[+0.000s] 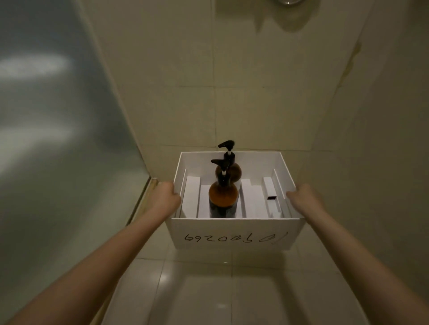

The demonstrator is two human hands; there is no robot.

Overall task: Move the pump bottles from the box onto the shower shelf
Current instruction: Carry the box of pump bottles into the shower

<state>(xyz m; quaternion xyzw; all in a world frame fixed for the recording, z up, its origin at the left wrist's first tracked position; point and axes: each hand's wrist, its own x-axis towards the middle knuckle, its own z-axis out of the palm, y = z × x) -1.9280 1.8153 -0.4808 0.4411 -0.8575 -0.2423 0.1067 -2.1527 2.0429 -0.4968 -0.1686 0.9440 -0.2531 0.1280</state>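
A white open-top box (234, 233) with handwritten digits on its near wall hangs above the shower floor. My left hand (165, 194) grips its left wall and my right hand (301, 197) grips its right wall. Two amber pump bottles with black pump heads stand upright inside, near the middle. The nearer bottle (223, 194) sits in front of the farther one (228, 170), which it partly hides. White cardboard dividers (251, 197) line the box around them. No shower shelf is in view.
A frosted glass panel (58, 116) fills the left side, with its frame running down to the floor. Beige tiled walls (255, 92) meet in a corner behind the box. Glossy floor tiles (220, 290) lie below. A chrome fitting (289, 1) shows at the top edge.
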